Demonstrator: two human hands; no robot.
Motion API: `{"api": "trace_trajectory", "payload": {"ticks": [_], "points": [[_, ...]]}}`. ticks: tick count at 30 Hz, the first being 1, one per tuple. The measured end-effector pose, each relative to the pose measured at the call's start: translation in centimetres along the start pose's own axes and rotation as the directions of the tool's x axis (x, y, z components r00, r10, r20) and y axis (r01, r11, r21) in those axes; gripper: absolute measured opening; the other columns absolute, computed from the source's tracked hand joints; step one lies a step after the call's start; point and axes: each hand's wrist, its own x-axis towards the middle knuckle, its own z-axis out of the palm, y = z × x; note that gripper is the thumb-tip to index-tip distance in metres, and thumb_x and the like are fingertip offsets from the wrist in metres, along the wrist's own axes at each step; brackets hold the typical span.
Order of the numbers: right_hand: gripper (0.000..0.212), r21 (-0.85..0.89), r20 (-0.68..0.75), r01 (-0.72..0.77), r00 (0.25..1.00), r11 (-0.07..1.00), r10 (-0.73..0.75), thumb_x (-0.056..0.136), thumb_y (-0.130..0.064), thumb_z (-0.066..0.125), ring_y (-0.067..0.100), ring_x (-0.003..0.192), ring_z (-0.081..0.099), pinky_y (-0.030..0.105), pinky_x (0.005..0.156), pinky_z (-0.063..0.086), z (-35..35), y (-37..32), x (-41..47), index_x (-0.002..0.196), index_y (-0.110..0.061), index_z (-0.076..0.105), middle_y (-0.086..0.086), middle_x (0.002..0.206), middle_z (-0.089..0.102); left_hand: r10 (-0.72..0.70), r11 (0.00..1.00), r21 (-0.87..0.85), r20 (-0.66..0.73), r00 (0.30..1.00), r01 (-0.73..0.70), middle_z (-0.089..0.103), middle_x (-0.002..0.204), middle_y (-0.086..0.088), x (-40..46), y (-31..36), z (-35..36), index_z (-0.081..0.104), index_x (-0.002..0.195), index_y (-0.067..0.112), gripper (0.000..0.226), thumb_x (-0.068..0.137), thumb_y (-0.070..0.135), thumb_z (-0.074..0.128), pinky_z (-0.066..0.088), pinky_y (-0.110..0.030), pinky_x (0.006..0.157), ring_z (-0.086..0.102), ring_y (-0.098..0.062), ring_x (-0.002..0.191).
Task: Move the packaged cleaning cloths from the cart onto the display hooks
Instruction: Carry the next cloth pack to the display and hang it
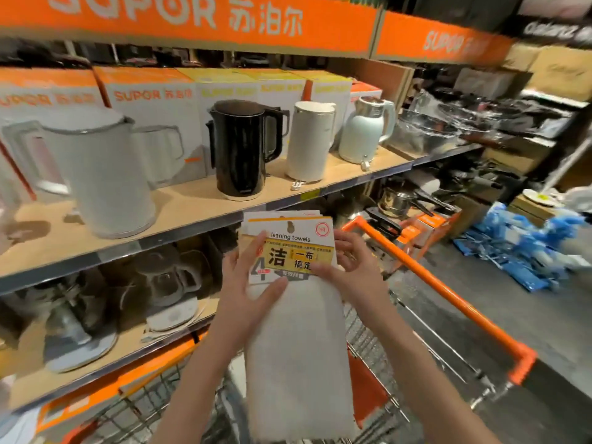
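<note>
Cloths (294,302): several packs stacked as one bundle, held upright above the cart (448,293), clear of its basket. Header cards fanned at the top, at least three edges showing; front card printed "leaning towels" with a yellow label below. Grey cloth hanging down from the cards toward the bottom of the view. Hang-hole visible in the front card.

Left hand (253,283): grasping the bundle from its left side, thumb laid across the front over the lower edge of the label, fingers partly behind the cards. Right hand (349,270): grasping the right side, thumb on the label's lower right corner, fingers curled at the card's right edge. Bundle thus between both hands, touching each, at mid-frame.

Step judged in hand: packs lifted out of the cart and being squared or sorted before hanging. No hooks seen anywhere in view; hanging not yet begun.

Next move, as judged: locate the hooks, turn toward them, align the card holes, then thread on one pack at a time or the squared stack together. Fanned cards likely to snag unless aligned first.

Surroundings: shelf (192,206) just beyond the bundle, carrying kettles: white (105,174), black (240,149), cream (310,142), pale green (365,129), with boxes (150,100) behind. Lower shelf with glass jugs, blurred. Blue packs (525,251) on the floor at right, well apart.
</note>
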Motion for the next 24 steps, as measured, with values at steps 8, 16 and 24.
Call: {"api": "trace_trajectory", "payload": {"ticks": [8,16,24], "points": [[0.033,-0.027,-0.395,-0.124,0.913,0.992,0.103,0.073,-0.017,0.078,0.010,0.090,0.069,0.033,0.076,0.058,-8.6,-1.8,-7.3,0.089,-0.017,0.050,-0.003,0.100,0.071,0.172,0.985,-0.067,0.257,0.951,-0.160,0.020,0.148,0.003,-0.6,6.2,7.5,0.019,0.110,0.082,0.073,0.081,0.038,0.069,0.035,-0.040,0.104,0.036,-0.008,0.117],[0.028,-0.028,-0.628,-0.135,0.774,0.990,0.087,0.077,-0.019,0.075,0.008,0.089,0.069,0.027,0.077,0.056,-18.0,-4.1,-17.8,0.095,-0.010,0.055,-0.002,0.097,0.073,0.365,0.914,-0.340,0.457,0.811,-0.220,0.023,0.146,-0.005,-5.8,12.7,16.3,0.027,0.120,0.075,0.064,0.063,0.063,0.055,0.031,-0.025,0.103,0.036,-0.016,0.132],[0.022,-0.089,-0.854,-0.086,0.520,0.992,-0.031,0.081,-0.012,0.071,0.018,0.086,0.070,0.030,0.074,0.055,-28.2,-4.5,-33.9,0.096,-0.009,0.055,0.011,0.096,0.072,0.518,0.802,-0.586,0.586,0.623,-0.115,0.036,0.137,0.010,-18.4,22.0,26.9,0.031,0.120,0.074,0.067,0.067,0.051,0.064,0.027,0.005,0.091,0.034,0.018,0.121]]}}
